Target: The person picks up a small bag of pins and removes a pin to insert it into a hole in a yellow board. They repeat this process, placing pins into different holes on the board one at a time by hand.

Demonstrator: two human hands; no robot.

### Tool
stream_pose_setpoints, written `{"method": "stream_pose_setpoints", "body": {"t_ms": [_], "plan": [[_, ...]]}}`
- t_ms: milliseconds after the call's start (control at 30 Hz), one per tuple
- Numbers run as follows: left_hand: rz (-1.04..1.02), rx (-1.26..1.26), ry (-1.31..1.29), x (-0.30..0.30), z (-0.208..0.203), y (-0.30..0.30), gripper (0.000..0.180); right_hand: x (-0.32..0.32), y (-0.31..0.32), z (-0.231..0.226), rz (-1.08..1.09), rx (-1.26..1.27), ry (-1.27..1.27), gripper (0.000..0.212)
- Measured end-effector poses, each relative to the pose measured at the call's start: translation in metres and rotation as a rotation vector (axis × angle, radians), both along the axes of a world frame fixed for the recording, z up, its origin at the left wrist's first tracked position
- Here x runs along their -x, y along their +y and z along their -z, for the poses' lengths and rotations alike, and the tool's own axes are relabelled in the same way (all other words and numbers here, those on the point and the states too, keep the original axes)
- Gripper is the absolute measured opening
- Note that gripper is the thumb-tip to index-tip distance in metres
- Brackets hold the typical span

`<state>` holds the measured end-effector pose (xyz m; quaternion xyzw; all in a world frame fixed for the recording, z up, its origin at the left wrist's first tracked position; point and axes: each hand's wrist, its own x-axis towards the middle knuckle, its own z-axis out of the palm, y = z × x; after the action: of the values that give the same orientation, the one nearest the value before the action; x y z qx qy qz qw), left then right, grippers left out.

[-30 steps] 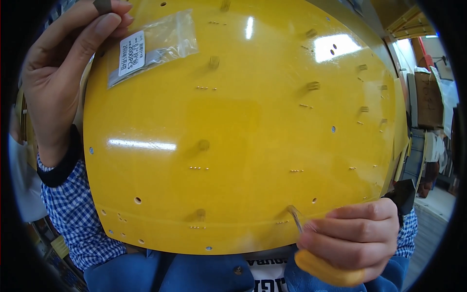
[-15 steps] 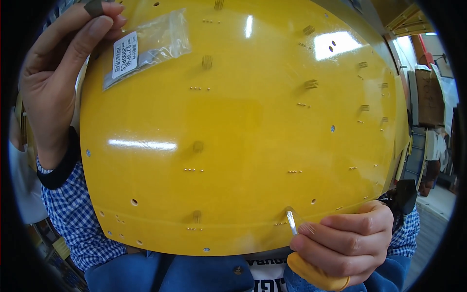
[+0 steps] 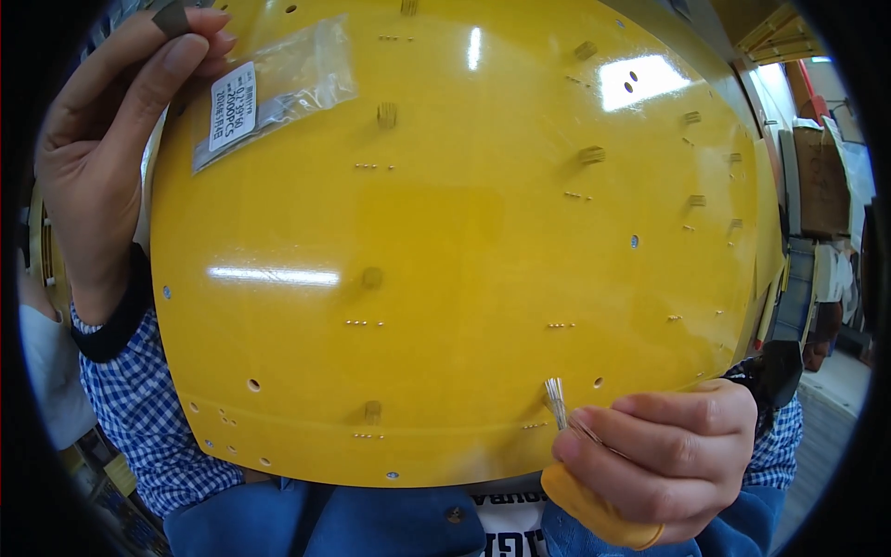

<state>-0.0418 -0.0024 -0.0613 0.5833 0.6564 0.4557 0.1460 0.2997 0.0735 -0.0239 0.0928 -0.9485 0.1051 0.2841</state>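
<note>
A yellow board with several clusters of thin upright metal pins and short rows of tiny pin tips lies before me. My left hand, at the upper left, has its thumb and index finger closed on a small dark grey piece at the board's far edge. Near the front right, my right hand pinches a bundle of fine metal pins that fans out above the board, next to a row of pin tips. Under this hand shows a yellow rounded thing; whether worn or held, I cannot tell.
A clear plastic bag with a white label and grey contents lies on the board beside my left hand. Screws and round holes dot the board. At the right stand a brown cardboard box and stacked goods. Another person's light sleeve shows at far left.
The pin bundle in my right hand has swung more upright and its fanned tips sit higher. My right hand has turned slightly. The left hand keeps its pinch, nearly unmoved.
</note>
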Motion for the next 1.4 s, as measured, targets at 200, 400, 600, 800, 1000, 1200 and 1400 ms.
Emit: {"method": "stream_pose_setpoints", "body": {"t_ms": [200,400,600,800,1000,1200,1400], "plan": [[0.043,-0.026,0.017,0.003,0.003,0.000,0.023,0.001,0.002,-0.026,-0.066,0.331,-0.073,0.016],[0.267,-0.161,0.046,0.010,0.002,0.012,0.026,-0.004,0.004,-0.037,-0.042,0.525,-0.259,0.021],[0.210,-0.108,0.115,0.018,-0.002,0.005,0.025,0.002,0.012,-0.031,-0.091,0.333,-0.114,0.016],[0.264,-0.104,0.104,0.017,-0.005,0.006,0.025,-0.007,-0.013,-0.010,0.367,0.032,-0.107,0.020],[0.275,-0.148,0.080,0.011,-0.005,0.010,0.022,-0.006,-0.009,-0.013,0.313,0.020,-0.119,0.018],[0.261,-0.112,0.054,0.010,-0.008,0.006,0.019,0.000,-0.008,-0.017,0.316,0.021,-0.186,0.020],[0.279,-0.127,0.001,0.007,-0.008,0.009,0.018,0.003,-0.010,-0.012,0.324,-0.031,-0.147,0.023]]}}
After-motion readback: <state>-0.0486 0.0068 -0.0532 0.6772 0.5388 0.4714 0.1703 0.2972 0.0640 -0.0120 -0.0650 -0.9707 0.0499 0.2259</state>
